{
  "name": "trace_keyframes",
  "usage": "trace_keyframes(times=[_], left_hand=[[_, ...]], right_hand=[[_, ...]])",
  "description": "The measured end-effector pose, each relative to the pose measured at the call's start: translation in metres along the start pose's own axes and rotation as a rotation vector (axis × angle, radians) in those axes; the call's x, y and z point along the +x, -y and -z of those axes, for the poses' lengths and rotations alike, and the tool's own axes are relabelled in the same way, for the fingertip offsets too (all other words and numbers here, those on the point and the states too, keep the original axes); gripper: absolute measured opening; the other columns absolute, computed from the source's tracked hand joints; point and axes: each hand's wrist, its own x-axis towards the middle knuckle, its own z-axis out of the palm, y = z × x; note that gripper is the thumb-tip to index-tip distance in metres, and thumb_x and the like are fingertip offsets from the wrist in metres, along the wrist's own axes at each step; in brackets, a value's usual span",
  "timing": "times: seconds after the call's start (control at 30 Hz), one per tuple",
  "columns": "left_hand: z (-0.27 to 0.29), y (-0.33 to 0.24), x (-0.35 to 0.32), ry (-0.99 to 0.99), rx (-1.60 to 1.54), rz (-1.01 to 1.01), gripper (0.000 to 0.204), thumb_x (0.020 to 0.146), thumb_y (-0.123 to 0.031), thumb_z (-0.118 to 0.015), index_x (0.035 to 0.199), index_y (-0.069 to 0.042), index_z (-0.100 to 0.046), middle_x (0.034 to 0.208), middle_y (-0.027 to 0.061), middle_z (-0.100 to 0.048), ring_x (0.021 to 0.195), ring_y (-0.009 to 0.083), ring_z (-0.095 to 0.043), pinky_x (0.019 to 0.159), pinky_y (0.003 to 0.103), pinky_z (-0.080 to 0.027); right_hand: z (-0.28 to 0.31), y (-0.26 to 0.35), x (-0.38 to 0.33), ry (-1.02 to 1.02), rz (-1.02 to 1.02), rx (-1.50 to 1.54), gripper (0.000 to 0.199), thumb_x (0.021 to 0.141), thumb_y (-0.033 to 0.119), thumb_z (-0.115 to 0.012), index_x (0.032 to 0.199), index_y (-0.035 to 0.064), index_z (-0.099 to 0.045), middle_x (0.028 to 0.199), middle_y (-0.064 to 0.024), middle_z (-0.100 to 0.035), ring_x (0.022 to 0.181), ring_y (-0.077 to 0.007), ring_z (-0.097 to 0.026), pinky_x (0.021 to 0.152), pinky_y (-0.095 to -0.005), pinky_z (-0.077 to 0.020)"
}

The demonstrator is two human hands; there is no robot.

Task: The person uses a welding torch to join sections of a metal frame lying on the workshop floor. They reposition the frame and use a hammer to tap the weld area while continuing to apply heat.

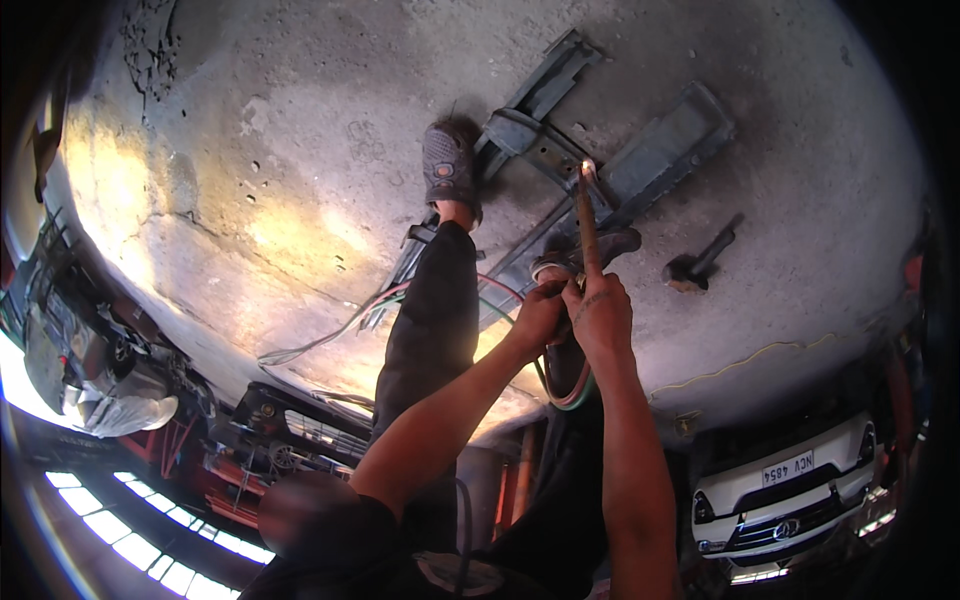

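My right hand [602,305] is wrapped round the handle of a gas torch [588,225], whose long tube points away from me. A small bright flame burns at its tip, right by a crosspiece of a grey metal frame [655,150] on the floor. Close against the right hand, my left hand [541,318] has its fingers closed at the torch's rear end; what exactly they grip there is partly hidden. Red and green hoses [572,402] loop below the hands and trail off to the left.
A hammer [708,255] lies on the concrete floor [330,130], right of the frame. My shoes [450,165] are beside and against the frame. A white vehicle [785,500] stands at lower right, a yellow cord [745,362] lies nearby, and machinery [110,350] fills the left side.
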Motion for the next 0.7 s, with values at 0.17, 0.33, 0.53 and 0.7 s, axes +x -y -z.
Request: trace_keyframes(times=[0.17,0.33,0.53,0.7], left_hand=[[-0.0019,-0.0003,-0.0002,0.035,0.027,-0.027,0.025,0.095,-0.014,-0.057,0.118,-0.002,-0.056,0.096,0.0052,-0.064,0.079,0.0125,-0.064,0.067,0.026,-0.051],[0.0003,0.0032,0.0028,0.014,-0.020,-0.012,0.029,0.095,-0.014,-0.057,0.121,0.000,-0.055,0.097,0.0072,-0.065,0.080,0.0140,-0.065,0.066,0.027,-0.052],[0.0004,-0.0023,-0.0024,-0.026,0.053,0.030,0.035,0.091,-0.008,-0.056,0.124,0.003,-0.055,0.097,0.0109,-0.065,0.080,0.0174,-0.066,0.063,0.028,-0.052],[0.0061,0.0027,0.0014,-0.022,0.170,-0.008,0.038,0.086,-0.003,-0.061,0.123,0.004,-0.056,0.098,0.0115,-0.066,0.083,0.0175,-0.067,0.065,0.029,-0.054]], right_hand=[[0.0078,0.0018,0.0042,0.001,-0.016,0.023,0.057,0.088,0.022,-0.066,0.140,0.0061,-0.049,0.088,-0.0268,-0.063,0.085,-0.0442,-0.065,0.075,-0.0504,-0.0517],[0.0036,-0.0043,0.0041,0.022,-0.010,0.030,0.056,0.088,0.022,-0.065,0.139,0.0062,-0.049,0.088,-0.0265,-0.064,0.085,-0.0441,-0.065,0.075,-0.0506,-0.0519],[0.0026,-0.0016,-0.0016,0.045,0.000,0.047,0.058,0.086,0.022,-0.066,0.140,0.0070,-0.050,0.087,-0.0269,-0.065,0.084,-0.0432,-0.066,0.075,-0.0506,-0.0525],[-0.0018,-0.0064,-0.0011,0.058,0.029,0.034,0.059,0.085,0.021,-0.066,0.140,0.0074,-0.049,0.085,-0.0264,-0.065,0.083,-0.0427,-0.066,0.074,-0.0501,-0.0528]])
